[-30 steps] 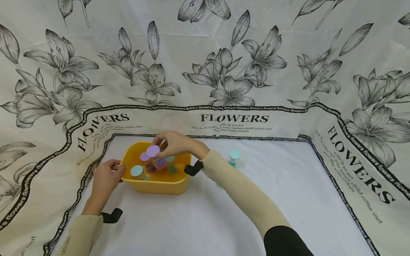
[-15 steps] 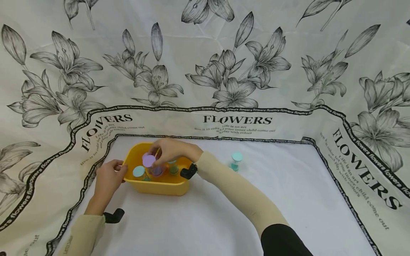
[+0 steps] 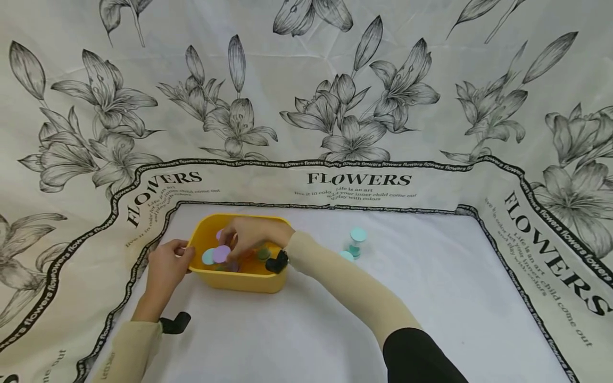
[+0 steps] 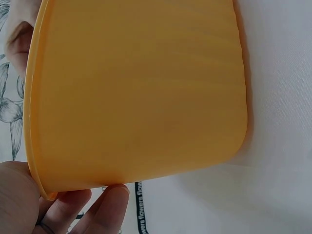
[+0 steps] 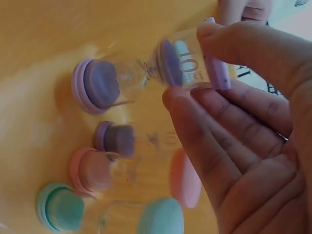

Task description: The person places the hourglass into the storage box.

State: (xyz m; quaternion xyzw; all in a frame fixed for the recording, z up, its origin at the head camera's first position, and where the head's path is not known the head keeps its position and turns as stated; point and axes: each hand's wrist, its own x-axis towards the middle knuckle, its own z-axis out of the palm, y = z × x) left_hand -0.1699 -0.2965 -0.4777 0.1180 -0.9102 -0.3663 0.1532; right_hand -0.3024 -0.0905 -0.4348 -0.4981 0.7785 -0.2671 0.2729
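Observation:
A yellow plastic bin [image 3: 245,283] stands on the white cloth in the head view. My left hand [image 3: 166,268] grips its left corner by the rim, thumb above and fingers along the outside. Reaching inside, my right hand [image 3: 254,234] pinches a purple-capped hourglass [image 5: 180,61], marked 10, near its upper cap between thumb and fingers. Beside it in the bin, the right wrist view has another purple hourglass [image 5: 119,139], a pink hourglass [image 5: 92,170] and a green hourglass [image 5: 61,207]. A pale-blue-capped hourglass [image 3: 208,257] is at the bin's left end.
Right of the bin, a teal hourglass [image 3: 357,235] stands on the cloth, with another pale teal cap [image 3: 347,256] in front, partly behind my right sleeve [image 3: 345,282]. A flower-printed cloth [image 3: 354,133] rises behind the table.
My right hand has lowered the purple hourglass into the bin, towards its front left. The second teal cap on the table has come into view from behind the sleeve. My left hand keeps its grip.

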